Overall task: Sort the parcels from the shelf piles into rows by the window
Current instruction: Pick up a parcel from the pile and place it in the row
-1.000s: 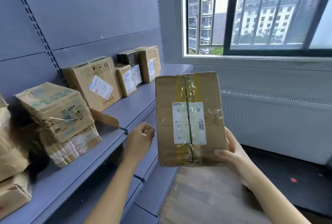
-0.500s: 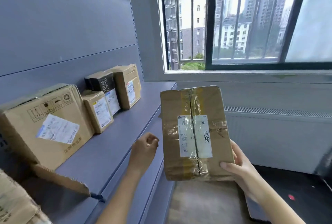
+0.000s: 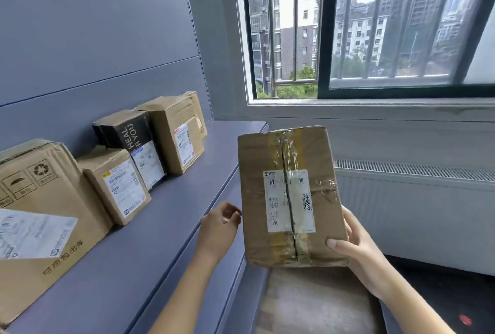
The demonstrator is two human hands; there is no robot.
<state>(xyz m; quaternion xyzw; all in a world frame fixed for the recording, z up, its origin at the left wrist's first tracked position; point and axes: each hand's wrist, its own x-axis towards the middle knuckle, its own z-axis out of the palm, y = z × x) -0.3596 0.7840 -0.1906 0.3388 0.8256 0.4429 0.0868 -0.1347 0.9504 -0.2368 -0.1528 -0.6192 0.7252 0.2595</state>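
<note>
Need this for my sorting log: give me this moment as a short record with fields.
held: taped cardboard parcel, upright, label towards the camera
right hand: grips the parcel's lower right corner
left hand: loosely curled beside the parcel's left edge, holding nothing
row on shelf: large carton, small carton, black box, tan carton, along the back panel
bare shelf: from the tan carton towards the window

Bare shelf strip [image 3: 171, 226] in front of 4 boxes [image 3: 126, 189] at back, free thru to window [image 3: 348, 39] end.
</note>
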